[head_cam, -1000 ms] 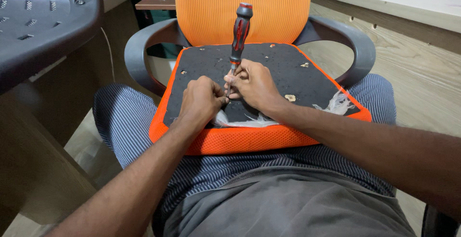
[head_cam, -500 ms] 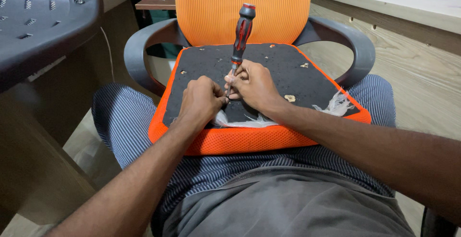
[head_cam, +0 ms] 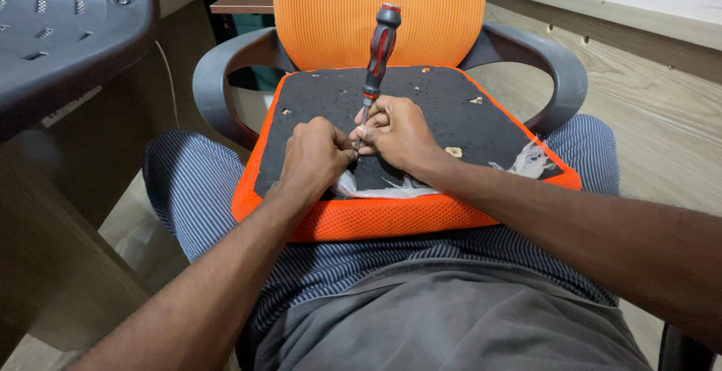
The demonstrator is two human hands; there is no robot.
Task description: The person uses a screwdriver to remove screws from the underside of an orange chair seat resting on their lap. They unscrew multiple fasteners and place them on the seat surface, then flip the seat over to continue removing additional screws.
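Steadying a red-and-black screwdriver (head_cam: pixel 378 48) upright on the black underside of an orange seat cushion (head_cam: pixel 421 108) lying across the lap, right hand (head_cam: pixel 398 130) pinching its shaft, left hand (head_cam: pixel 316 157) fisted alongside, apparently pressing straight down.

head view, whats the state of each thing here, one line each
red-and-black-handled screwdriver: upright, slightly tilted, tip down on the cushion's underside
orange mesh seat cushion with black board underside: upside down across the person's lap, white lining torn loose at the edge
left hand: closed, pressed on the board beside the tip
right hand: gripping the screwdriver's shaft low
orange-backed office chair: standing, seat cushion off
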